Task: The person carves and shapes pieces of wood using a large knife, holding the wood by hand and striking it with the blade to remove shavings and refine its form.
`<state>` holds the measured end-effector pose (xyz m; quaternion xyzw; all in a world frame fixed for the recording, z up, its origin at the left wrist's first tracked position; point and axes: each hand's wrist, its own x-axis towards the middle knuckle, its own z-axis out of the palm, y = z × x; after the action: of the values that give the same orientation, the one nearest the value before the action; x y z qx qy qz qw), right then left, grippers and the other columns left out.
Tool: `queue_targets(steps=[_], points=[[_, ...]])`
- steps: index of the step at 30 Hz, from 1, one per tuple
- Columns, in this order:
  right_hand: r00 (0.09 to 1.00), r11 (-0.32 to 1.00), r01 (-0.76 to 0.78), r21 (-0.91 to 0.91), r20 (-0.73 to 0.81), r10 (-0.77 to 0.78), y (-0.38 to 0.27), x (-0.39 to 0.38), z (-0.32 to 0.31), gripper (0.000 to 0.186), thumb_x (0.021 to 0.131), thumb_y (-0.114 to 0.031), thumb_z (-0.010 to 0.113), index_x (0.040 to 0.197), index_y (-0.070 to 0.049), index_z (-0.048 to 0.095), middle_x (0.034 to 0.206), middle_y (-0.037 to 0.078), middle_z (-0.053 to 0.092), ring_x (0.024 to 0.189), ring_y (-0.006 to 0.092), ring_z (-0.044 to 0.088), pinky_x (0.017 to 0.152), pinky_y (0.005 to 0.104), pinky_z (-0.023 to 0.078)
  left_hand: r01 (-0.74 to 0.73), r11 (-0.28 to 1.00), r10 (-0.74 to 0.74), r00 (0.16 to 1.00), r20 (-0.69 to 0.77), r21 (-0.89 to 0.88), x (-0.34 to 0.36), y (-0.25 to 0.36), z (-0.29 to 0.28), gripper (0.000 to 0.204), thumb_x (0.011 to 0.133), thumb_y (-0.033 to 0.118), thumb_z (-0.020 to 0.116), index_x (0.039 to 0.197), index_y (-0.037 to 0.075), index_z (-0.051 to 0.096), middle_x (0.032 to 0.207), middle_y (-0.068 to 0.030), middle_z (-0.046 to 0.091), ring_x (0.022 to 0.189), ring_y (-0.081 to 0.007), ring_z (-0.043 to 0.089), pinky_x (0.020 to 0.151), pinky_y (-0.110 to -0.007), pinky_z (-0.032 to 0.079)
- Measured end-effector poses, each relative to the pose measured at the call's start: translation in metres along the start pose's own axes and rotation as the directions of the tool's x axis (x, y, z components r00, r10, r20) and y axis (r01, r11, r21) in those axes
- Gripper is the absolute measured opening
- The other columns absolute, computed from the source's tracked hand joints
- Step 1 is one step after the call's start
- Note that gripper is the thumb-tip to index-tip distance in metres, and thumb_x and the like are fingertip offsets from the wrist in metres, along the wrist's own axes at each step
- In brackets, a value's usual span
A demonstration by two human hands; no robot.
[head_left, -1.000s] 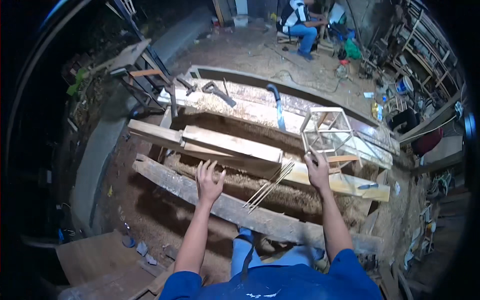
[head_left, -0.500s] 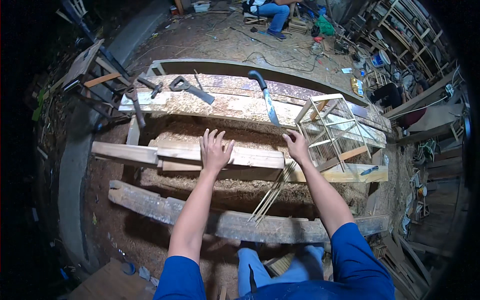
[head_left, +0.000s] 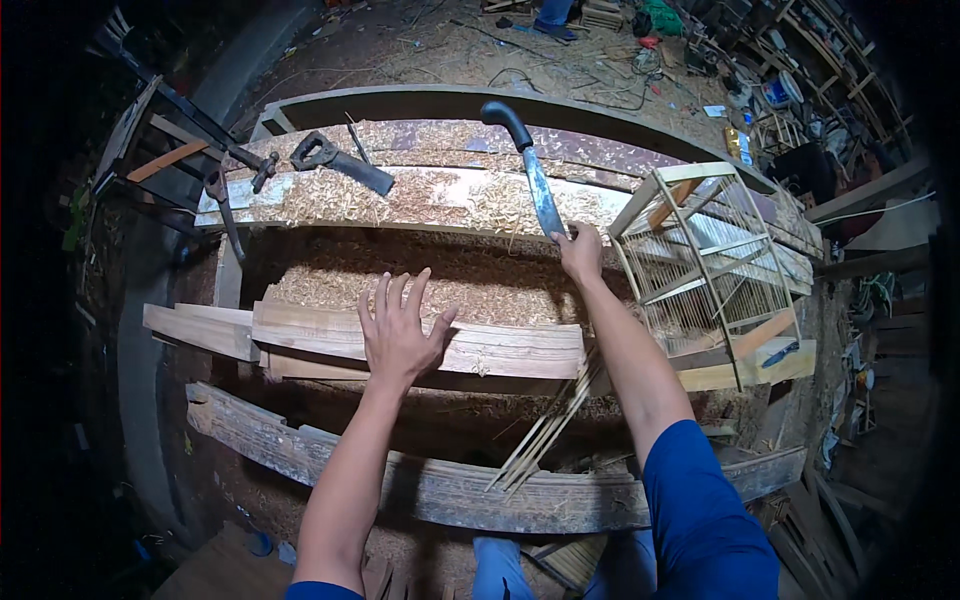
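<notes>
A machete [head_left: 540,190] with a curved black handle lies over the shavings-covered planks, its handle pointing away from me. My right hand [head_left: 581,252] is closed at the near tip of its blade, thumb and fingers pinched there. Over a pale squared timber [head_left: 500,350], my left hand [head_left: 400,330] has its fingers spread and grips nothing. Thin bamboo strips [head_left: 545,430] lean between this timber and the weathered near beam. Right of my right hand stands a slatted wood-and-bamboo cage frame [head_left: 700,270].
On the planks at the far left lie a handsaw [head_left: 345,165], a hammer [head_left: 264,172] and another long-handled tool [head_left: 224,205]. A small knife [head_left: 780,354] rests on the yellowish board at right. The weathered beam [head_left: 430,490] crosses in front of my legs.
My right hand has moved up to the machete's blade tip and closed on it. The machete's handle now reaches farther back. My left hand stays spread by the timber. The view has shifted.
</notes>
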<state>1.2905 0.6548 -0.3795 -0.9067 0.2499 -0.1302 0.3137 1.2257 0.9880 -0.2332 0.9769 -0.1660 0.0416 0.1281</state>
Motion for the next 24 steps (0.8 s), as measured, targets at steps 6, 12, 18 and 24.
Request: queue_targets(steps=[6,12,18,24], points=[[0.996,0.996,-0.083,-0.017,0.041,0.084,-0.019,0.0,0.013,0.039,0.078,-0.025,0.085,0.103,0.001,0.07,0.091,0.02,0.072,0.087,0.0362,0.069,0.079,0.043,0.054,-0.006,0.999,0.007,0.999,-0.036,0.049,-0.003,-0.004,-0.001,0.064,0.095,0.058,0.053,0.143,0.017,0.052,0.134,-0.0147,0.055,0.135,-0.0351,0.043,0.116,-0.055,0.021],[0.839,0.816,-0.496,0.299,0.408,0.36,-0.011,0.027,-0.009,0.025,0.082,-0.021,0.083,0.091,0.0,0.075,0.08,0.006,0.069,0.07,0.0154,0.061,0.063,0.0343,0.047,-0.002,1.0,0.002,1.0,-0.028,-0.001,0.001,0.008,0.002,0.066,0.094,0.062,0.05,0.141,0.016,0.054,0.132,-0.0152,0.056,0.136,-0.0344,0.041,0.116,-0.057,0.019],[0.825,0.576,-0.562,0.594,0.447,0.345,-0.082,0.0,-0.104,0.016,0.086,-0.016,0.077,0.082,0.0,0.074,0.073,0.002,0.063,0.064,0.0141,0.049,0.059,0.0365,0.039,-0.029,0.997,0.029,1.0,0.006,-0.077,-0.001,0.0,-0.003,0.064,0.097,0.061,0.047,0.141,0.015,0.053,0.134,-0.0152,0.056,0.135,-0.0335,0.042,0.116,-0.056,0.02],[0.921,0.841,-0.282,0.462,0.375,0.103,-0.125,-0.095,-0.28,0.025,0.09,-0.019,0.074,0.1,0.004,0.075,0.077,0.003,0.068,0.068,0.0088,0.053,0.061,0.0303,0.042,-0.048,0.942,0.01,0.993,-0.114,-0.331,-0.033,-0.023,-0.048,0.071,0.092,0.048,0.066,0.148,0.01,0.042,0.146,-0.0199,0.042,0.141,-0.0407,0.03,0.118,-0.055,0.021]])
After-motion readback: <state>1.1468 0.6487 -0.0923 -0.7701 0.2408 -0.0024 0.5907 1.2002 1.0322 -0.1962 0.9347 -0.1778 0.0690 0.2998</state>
